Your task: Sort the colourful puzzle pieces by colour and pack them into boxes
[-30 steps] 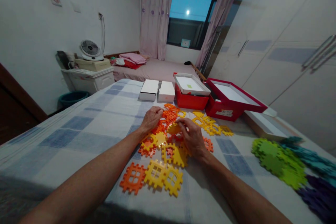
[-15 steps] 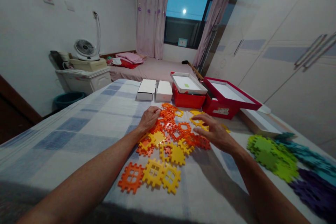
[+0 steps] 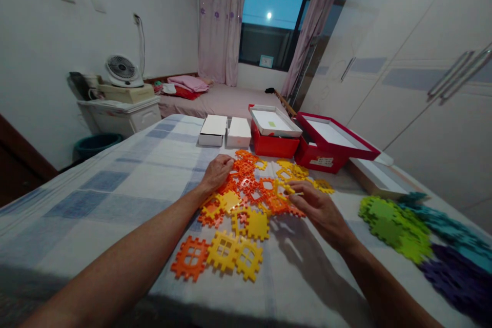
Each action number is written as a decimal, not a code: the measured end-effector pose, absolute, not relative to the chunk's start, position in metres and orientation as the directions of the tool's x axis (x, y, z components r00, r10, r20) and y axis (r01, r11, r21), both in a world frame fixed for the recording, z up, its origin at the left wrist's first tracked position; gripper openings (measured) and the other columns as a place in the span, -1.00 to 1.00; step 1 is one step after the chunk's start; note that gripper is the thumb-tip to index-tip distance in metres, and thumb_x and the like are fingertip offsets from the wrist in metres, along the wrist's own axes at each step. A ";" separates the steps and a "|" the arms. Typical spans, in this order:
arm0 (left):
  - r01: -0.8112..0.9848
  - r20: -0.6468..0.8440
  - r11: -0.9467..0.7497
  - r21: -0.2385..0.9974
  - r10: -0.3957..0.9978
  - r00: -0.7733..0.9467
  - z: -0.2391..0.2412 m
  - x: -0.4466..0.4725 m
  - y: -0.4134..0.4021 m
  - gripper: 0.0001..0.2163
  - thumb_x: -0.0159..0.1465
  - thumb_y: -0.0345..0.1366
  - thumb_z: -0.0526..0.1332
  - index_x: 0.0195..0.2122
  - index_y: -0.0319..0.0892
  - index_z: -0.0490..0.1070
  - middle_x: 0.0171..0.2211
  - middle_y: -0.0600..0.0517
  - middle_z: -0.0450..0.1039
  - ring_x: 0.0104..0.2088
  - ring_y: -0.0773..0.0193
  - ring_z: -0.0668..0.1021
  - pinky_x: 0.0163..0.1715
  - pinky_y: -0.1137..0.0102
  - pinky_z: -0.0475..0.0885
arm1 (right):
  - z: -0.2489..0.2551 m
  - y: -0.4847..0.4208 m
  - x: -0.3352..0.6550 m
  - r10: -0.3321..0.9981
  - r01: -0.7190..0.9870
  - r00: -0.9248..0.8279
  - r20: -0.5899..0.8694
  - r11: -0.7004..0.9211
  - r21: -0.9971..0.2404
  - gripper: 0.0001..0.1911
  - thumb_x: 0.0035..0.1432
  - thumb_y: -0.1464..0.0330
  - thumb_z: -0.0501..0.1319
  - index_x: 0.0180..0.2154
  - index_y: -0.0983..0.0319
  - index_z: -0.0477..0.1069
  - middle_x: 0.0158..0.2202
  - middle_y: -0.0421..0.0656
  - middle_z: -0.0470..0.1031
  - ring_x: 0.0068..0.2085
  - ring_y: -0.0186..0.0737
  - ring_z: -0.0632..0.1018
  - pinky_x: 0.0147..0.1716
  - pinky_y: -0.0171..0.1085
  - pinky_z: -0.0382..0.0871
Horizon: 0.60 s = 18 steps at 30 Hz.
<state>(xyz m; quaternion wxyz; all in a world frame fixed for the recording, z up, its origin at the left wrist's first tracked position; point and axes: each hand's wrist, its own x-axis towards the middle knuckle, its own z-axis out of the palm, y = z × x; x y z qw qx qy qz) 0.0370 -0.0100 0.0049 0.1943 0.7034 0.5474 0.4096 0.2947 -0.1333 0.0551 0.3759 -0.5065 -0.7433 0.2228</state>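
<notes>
Your right hand [image 3: 321,211] pinches 1 yellow tile [image 3: 291,191]; left hand [image 3: 218,171] rests curled on orange tiles [image 3: 246,168], grip unclear. Lifting could drag interlocked neighbours.

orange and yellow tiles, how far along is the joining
Done: three tiles sit linked in a row at the near side. In hand: the right hand seems to pinch a yellow tile while the left hand rests on the loose pile. Left: that pile looks mostly unjoined.
</notes>
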 end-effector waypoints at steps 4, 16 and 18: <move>0.609 0.357 -0.320 0.726 0.932 0.066 0.005 0.037 -0.010 -0.68 0.20 -0.23 -0.04 -0.30 -0.22 0.48 -0.21 -0.07 0.50 -0.16 0.20 0.50 -0.06 0.35 0.35 | 0.069 -0.099 0.320 0.900 0.698 -0.047 0.434 0.340 -0.630 -0.73 0.13 0.18 0.17 -0.23 0.23 0.44 -0.11 -0.05 0.46 -0.11 -0.10 0.48 -0.11 -0.11 0.38; 0.620 0.361 -0.323 0.715 0.930 0.068 0.005 0.037 -0.011 -0.69 0.21 -0.23 -0.03 -0.30 -0.21 0.48 -0.21 -0.06 0.50 -0.14 0.21 0.49 -0.06 0.35 0.34 | 0.045 -0.144 0.272 0.833 0.822 -0.533 0.151 0.552 -0.144 -0.65 0.14 0.43 0.13 -0.01 0.13 0.36 0.04 -0.09 0.37 0.04 -0.09 0.36 -0.02 -0.09 0.23; 0.620 0.364 -0.325 0.714 0.929 0.068 0.006 0.037 -0.011 -0.69 0.21 -0.23 -0.03 -0.31 -0.21 0.48 -0.21 -0.07 0.50 -0.15 0.20 0.50 -0.06 0.36 0.34 | 0.041 -0.141 0.272 0.876 0.883 -0.455 0.160 0.467 -0.052 -0.71 0.15 0.46 0.09 -0.08 0.17 0.40 -0.02 -0.06 0.41 -0.01 -0.06 0.38 -0.07 -0.08 0.23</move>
